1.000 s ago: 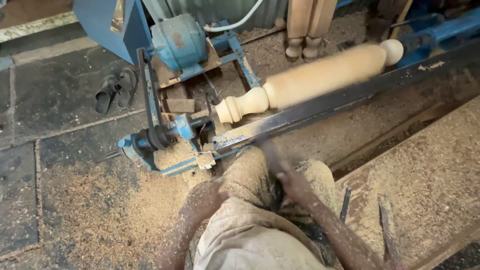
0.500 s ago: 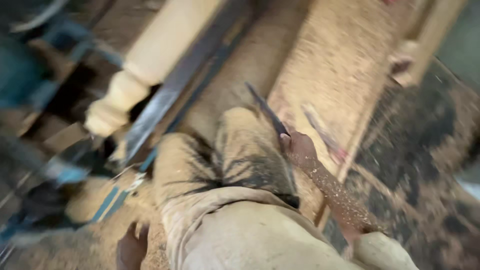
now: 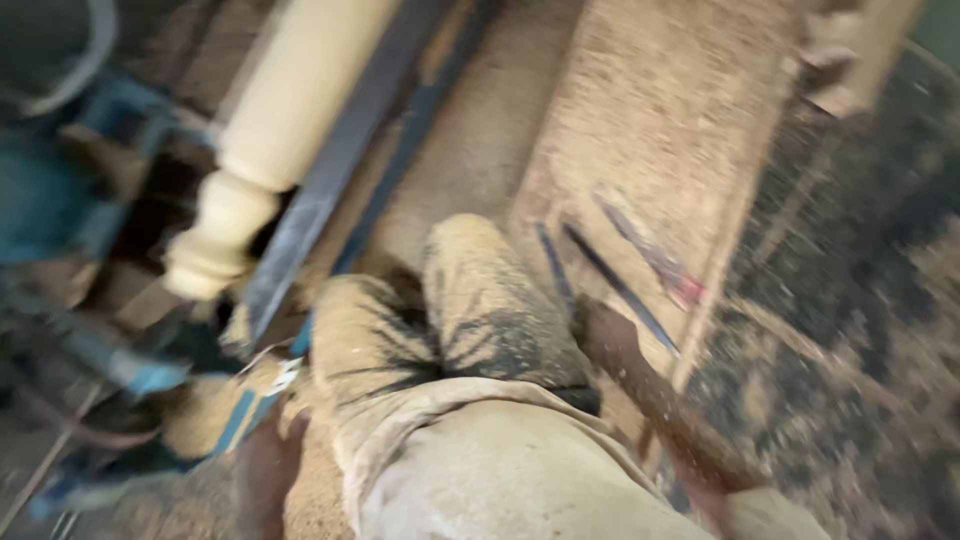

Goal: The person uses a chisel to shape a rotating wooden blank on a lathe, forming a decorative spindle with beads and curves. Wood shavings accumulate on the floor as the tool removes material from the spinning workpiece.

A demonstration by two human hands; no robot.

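The view is blurred. My right hand (image 3: 603,335) rests on a sawdust-covered wooden board (image 3: 665,120), at the near end of a thin dark chisel (image 3: 553,262); blur hides whether the fingers grip it. A second dark chisel (image 3: 622,288) and a red-handled tool (image 3: 655,258) lie just beyond it. My left hand (image 3: 266,470) hangs low at the lower left, over sawdust, its fingers unreadable. A pale turned wooden spindle (image 3: 290,100) sits on the lathe at the upper left, apart from both hands.
The dark lathe bed rail (image 3: 330,190) runs diagonally beside the spindle, with blue machine parts (image 3: 50,200) at the left. My dusty trouser legs (image 3: 470,320) fill the lower middle. Sawdust covers the dark floor (image 3: 860,300) at the right.
The camera has swung right and down, so the lathe slid to the left. My right arm moved from the lathe rail toward the board, down to the chisels lying there.
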